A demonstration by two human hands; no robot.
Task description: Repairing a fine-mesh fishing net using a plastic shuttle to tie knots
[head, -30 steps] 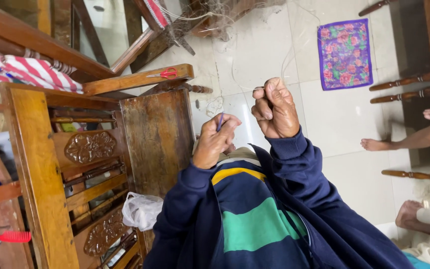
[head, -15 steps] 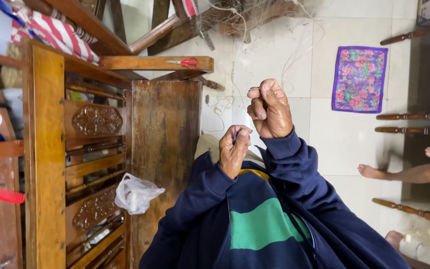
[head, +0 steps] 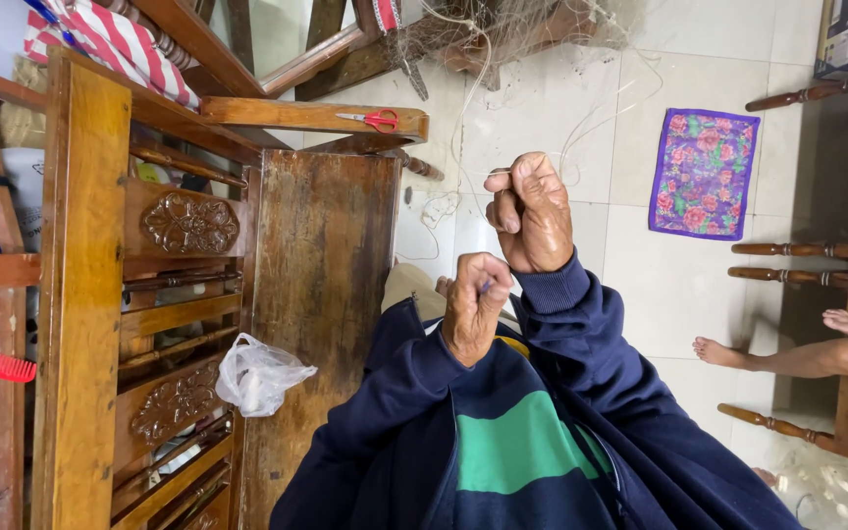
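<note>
My right hand [head: 534, 214] is raised just above the middle of the frame, closed into a loose fist, knuckles toward me, thumb and forefinger pinched together at its upper left. My left hand [head: 474, 306] sits just below and left of it, near but apart, fingers curled in with the tips pressed together. Both forearms, in dark blue sleeves, run down toward the lower frame, the right one angling to the lower right.
</note>
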